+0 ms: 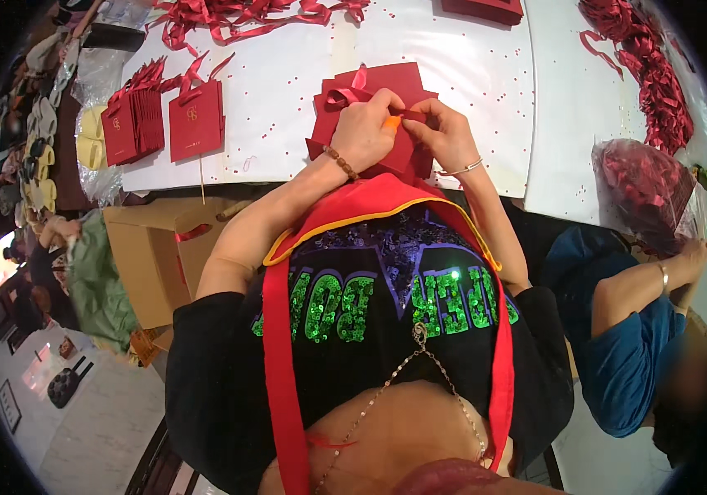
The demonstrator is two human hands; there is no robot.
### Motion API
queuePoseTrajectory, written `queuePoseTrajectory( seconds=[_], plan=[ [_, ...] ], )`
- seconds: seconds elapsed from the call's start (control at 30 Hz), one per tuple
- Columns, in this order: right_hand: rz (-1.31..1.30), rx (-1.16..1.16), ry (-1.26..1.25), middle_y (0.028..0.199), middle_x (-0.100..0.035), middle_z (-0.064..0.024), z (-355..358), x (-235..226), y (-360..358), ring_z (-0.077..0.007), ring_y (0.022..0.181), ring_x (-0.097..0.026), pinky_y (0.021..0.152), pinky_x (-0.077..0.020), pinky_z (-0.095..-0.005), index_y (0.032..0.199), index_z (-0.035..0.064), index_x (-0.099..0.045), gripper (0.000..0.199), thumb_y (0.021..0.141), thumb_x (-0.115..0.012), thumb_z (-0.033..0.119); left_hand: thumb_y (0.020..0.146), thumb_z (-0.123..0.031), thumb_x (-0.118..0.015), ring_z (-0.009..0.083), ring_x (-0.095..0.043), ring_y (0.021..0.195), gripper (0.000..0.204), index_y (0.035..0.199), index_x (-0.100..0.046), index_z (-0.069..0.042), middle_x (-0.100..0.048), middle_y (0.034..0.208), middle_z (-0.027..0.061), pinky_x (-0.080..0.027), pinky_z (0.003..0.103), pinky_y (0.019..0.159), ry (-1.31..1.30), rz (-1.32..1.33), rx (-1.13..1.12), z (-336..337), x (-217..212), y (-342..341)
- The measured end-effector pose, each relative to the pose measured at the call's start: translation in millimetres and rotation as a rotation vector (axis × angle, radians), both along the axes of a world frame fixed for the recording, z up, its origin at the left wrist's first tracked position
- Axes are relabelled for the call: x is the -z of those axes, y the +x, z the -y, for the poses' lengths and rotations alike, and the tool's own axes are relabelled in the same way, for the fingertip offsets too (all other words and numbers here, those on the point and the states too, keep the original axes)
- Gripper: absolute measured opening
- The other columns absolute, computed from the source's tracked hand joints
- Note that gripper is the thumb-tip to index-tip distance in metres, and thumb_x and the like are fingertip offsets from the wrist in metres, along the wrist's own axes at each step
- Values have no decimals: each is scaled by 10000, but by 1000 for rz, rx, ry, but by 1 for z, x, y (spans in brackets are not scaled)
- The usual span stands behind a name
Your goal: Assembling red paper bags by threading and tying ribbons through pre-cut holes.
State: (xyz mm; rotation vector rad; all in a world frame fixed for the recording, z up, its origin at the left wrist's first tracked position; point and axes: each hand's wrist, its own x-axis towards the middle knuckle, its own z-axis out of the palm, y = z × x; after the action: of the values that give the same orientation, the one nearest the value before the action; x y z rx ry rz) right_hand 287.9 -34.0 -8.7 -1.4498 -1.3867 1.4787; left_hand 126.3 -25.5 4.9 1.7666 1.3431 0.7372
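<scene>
Dark red paper gift bags (419, 78) lie overlapped on the white table in front of me, partly hidden by my hands. A red satin ribbon (339, 97) loops out on their left side. My left hand (361, 136) is closed in a pinch on the ribbon over the bags. Close beside it, my right hand (446, 136) pinches the same ribbon, with a short stretch of it between the two hands. Something small and orange (392, 122) shows at my left fingertips; its kind cannot be made out.
A row of red gift bags (134, 124) stands at the left, beside another bag (196, 122). Loose ribbons (238, 16) lie at the back. Bundled ribbons (654, 91) lie far right. A co-worker's hand (692, 260) touches a clear plastic sack (646, 190). A cardboard box (143, 256) sits below left.
</scene>
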Motion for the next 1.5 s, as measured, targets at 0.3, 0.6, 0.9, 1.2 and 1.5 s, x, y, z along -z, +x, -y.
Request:
queuePoseTrajectory(
  seconds=[0.3, 0.6, 0.9, 1.2, 1.5],
  plan=[
    [54, -33, 234, 696, -578, -18, 4, 8, -1, -66, 612, -535, 537, -431, -200, 920, -11, -570, 158, 785, -622, 52, 780, -18, -531, 84, -503, 473, 138, 913, -569, -24, -567, 604, 42, -379, 238, 418, -140, -31, 76, -9, -2, -8],
    [-33, -33, -59, 693, -569, -8, -2, 4, -2, -71, 594, -525, 547, -433, -203, 991, 10, -575, 209, 796, -613, 74, 792, -30, -540, 61, -485, 462, 177, 967, -564, -32, -562, 604, 15, -370, 213, 408, -497, 213, 15, -14, -5, -14],
    [48, -52, -20, 705, -580, -18, -1, 3, -5, -73, 614, -534, 555, -445, -209, 1003, -6, -570, 222, 794, -608, 56, 764, -40, -510, 265, -590, 637, 215, 973, -558, -27, -591, 672, 128, -452, 344, 572, 26, -144, 61, -8, 1, -7],
    [13, -49, 284, 720, -604, -64, -4, 7, -4, -118, 619, -559, 570, -451, -247, 973, 13, -603, 228, 759, -625, 88, 774, -20, -508, 165, -557, 530, 195, 965, -544, -20, -571, 627, 82, -433, 277, 488, -151, 1, 73, -12, -4, -9],
    [-210, 16, -179, 678, -554, 20, -9, 6, -5, -55, 576, -526, 520, -413, -177, 1030, 23, -576, 272, 785, -640, 123, 834, -53, -517, 81, -537, 547, 110, 920, -559, -1, -580, 661, 47, -438, 208, 487, -408, 203, -88, -11, 0, -17]
  ],
)
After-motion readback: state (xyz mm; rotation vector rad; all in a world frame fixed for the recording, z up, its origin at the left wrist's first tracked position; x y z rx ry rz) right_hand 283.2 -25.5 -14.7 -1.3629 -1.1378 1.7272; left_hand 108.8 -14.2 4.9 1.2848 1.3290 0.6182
